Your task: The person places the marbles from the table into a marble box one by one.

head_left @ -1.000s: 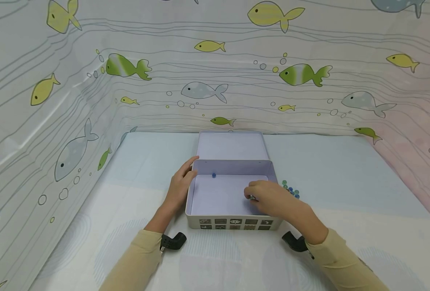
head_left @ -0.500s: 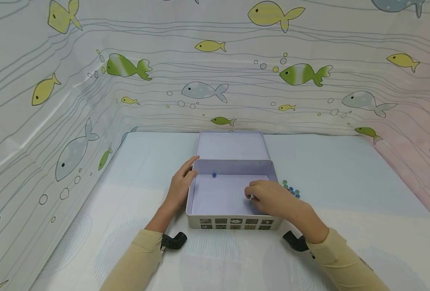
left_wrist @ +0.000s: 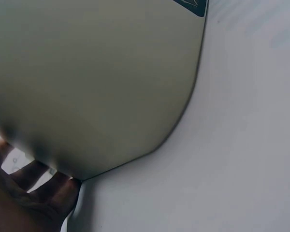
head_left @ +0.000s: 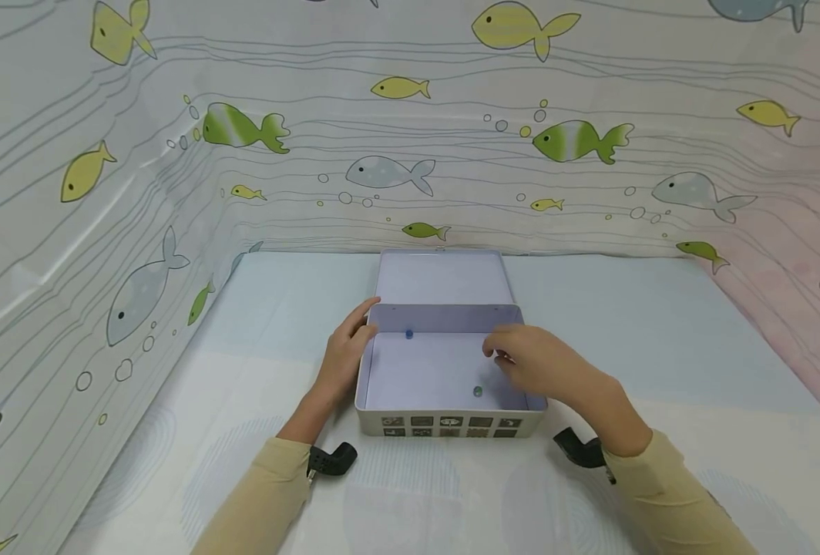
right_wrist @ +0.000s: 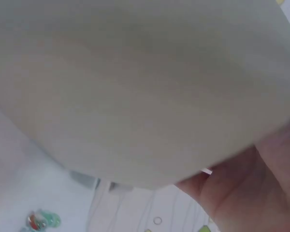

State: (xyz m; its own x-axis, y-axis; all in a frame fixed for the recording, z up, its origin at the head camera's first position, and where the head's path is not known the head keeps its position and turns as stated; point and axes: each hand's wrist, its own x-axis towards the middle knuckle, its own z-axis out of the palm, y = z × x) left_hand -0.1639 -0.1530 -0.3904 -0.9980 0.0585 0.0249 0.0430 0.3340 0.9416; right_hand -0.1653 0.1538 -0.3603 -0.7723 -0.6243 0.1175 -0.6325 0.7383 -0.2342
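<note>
Your left hand [head_left: 344, 354] grips the left wall of the open box [head_left: 452, 424], thumb at its rim. Your right hand [head_left: 538, 358] is over the box's right side, fingers loosely bent and holding nothing visible. Inside, a green marble [head_left: 478, 391] lies near the front and a blue marble [head_left: 409, 334] by the back wall; more marbles [right_wrist: 49, 218] sit outside on the table [head_left: 285, 308].

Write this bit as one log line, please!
left hand: holds box at left | right hand: over box, nothing seen held | blue marble, green marble: inside | other marbles: outside | lid: open
</note>
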